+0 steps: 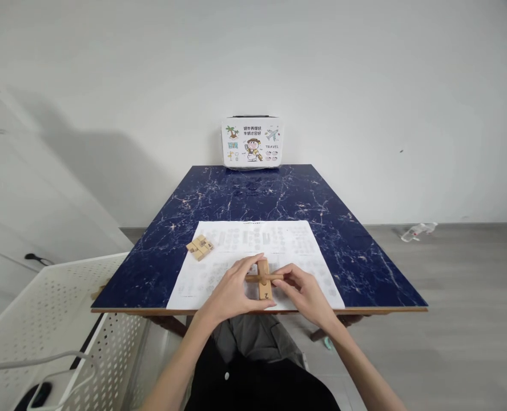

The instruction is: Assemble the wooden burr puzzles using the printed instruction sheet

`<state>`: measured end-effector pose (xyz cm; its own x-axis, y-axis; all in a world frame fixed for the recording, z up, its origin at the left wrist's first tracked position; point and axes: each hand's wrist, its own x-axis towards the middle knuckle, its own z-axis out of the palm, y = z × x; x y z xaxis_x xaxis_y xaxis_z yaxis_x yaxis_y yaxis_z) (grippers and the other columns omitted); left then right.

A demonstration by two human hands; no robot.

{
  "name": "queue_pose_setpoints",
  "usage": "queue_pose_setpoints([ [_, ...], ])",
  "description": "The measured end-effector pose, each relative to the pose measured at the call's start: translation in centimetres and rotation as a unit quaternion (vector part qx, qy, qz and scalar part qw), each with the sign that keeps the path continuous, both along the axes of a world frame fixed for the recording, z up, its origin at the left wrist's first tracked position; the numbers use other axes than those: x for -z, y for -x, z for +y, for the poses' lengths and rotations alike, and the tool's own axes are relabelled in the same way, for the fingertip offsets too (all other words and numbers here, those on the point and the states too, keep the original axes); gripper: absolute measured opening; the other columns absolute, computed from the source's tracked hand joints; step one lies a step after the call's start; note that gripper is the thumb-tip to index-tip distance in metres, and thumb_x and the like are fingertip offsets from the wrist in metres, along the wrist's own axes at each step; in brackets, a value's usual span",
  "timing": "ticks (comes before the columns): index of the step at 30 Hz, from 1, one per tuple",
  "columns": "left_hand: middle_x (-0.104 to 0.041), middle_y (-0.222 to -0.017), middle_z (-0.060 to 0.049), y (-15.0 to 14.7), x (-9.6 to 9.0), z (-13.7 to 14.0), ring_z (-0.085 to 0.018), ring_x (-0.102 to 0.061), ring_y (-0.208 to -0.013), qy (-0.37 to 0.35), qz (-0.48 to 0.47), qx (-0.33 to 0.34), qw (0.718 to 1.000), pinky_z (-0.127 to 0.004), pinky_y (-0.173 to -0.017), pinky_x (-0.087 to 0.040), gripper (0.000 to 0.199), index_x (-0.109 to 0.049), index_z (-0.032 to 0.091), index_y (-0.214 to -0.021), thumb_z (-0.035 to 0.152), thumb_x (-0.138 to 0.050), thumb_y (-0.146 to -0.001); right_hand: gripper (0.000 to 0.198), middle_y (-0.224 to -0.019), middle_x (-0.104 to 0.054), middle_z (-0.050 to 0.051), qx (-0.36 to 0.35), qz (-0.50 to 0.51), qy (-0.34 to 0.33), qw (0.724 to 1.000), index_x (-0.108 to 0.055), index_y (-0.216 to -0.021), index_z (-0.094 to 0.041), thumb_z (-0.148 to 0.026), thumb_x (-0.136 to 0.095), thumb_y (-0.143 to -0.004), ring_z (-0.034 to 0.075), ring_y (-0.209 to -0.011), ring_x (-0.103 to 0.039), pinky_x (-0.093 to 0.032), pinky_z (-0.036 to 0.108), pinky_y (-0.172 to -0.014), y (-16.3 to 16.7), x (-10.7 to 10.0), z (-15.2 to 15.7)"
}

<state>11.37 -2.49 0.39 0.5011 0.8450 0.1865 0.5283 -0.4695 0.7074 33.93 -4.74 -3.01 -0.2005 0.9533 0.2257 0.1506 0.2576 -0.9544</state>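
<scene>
- Wall: plain matt off-white wall (365,85); one small dark mark (401,151) noted right of centre.
- Floor: pale grey wood-look floor (471,314); clear plastic bottle (419,230) lies near the wall's foot.
- Furniture: glossy dark-blue marble-patterned table (253,200) with brown edge (390,310); white perforated plastic basket (112,342) at left.
- Light: soft, mostly even; broad grey shadow (108,165) falls on the wall, left.

I count one left hand (233,290), one right hand (305,292), one wooden cross (264,279), one wooden block puzzle (200,248). One printed sheet (279,242), one marbled table (253,197), one cartoon-printed case (252,142), one plastic bottle (419,231), one perforated basket (115,331).
</scene>
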Motion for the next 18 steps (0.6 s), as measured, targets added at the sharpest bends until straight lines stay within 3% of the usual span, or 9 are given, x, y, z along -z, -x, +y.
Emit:
queue_pose_setpoints([
  [7, -0.058, -0.150, -0.009, -0.3, 1.0, 0.2, -0.035, -0.056, -0.136, -0.006, 0.001, -0.016, 1.000, -0.050, -0.114, -0.046, 0.094, -0.045, 0.033, -0.152, 0.049, -0.090, -0.071, 0.017, -0.093, -0.075, 0.004, 0.017, -0.057, -0.021, 0.998, -0.069, -0.100, -0.023, -0.039, -0.063, -0.099, 0.022, -0.083, -0.068, -0.052, 0.032, -0.076, -0.3, 0.2, 0.1],
  [13, -0.058, -0.149, -0.009, -0.6, 0.8, 0.2, -0.035, -0.054, -0.136, 0.003, 0.004, -0.013, 1.000, -0.050, -0.114, -0.045, 0.091, -0.046, 0.032, -0.150, 0.045, -0.090, -0.071, 0.015, -0.090, -0.071, 0.004, 0.032, -0.094, -0.051, 0.994, -0.067, -0.097, -0.023, -0.036, -0.061, -0.101, 0.022, -0.081, -0.065, -0.049, 0.032, -0.073, -0.6, 0.5, 0.2],
  [18, -0.059, -0.144, -0.010, -1.1, 0.4, 0.1, -0.035, -0.053, -0.135, -0.035, 0.009, 0.001, 0.999, -0.050, -0.112, -0.046, 0.090, -0.046, 0.028, -0.147, 0.042, -0.091, -0.070, 0.013, -0.095, -0.067, 0.006, 0.031, -0.148, -0.108, 0.983, -0.066, -0.096, -0.023, -0.030, -0.057, -0.103, 0.023, -0.085, -0.063, -0.048, 0.033, -0.075, -0.6, 0.7, 0.0],
])
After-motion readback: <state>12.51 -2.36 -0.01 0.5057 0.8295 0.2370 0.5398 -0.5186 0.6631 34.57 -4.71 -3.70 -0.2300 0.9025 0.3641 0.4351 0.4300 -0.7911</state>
